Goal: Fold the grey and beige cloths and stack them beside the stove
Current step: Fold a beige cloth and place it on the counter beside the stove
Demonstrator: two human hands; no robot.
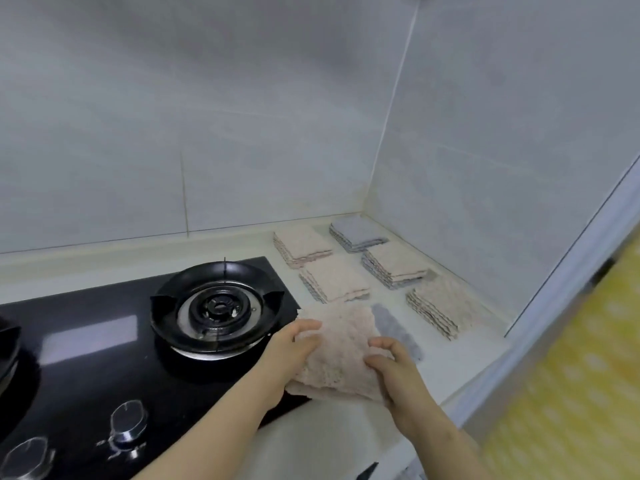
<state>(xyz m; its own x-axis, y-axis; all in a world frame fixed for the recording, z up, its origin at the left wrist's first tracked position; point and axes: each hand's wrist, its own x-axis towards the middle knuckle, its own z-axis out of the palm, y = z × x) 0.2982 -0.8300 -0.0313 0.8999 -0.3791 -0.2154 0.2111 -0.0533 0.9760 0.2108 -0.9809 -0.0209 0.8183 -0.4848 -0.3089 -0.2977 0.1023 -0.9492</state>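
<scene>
A beige cloth [341, 351] lies between my hands on the white counter, partly over the stove's right edge. My left hand [289, 358] grips its left side, fingers curled over the top. My right hand [394, 370] pinches its right edge. A grey cloth [398, 332] lies flat under and to the right of it. Several folded stacks sit behind: beige ones [301, 245], [334, 282], [396, 265], [438, 306] and one with grey on top [356, 232].
The black glass stove [104, 341] with a burner [216, 306] and knobs [128, 419] fills the left. Tiled walls close the back and right [485, 168]. The counter's front edge [460, 393] drops to a yellow patterned floor [571, 393].
</scene>
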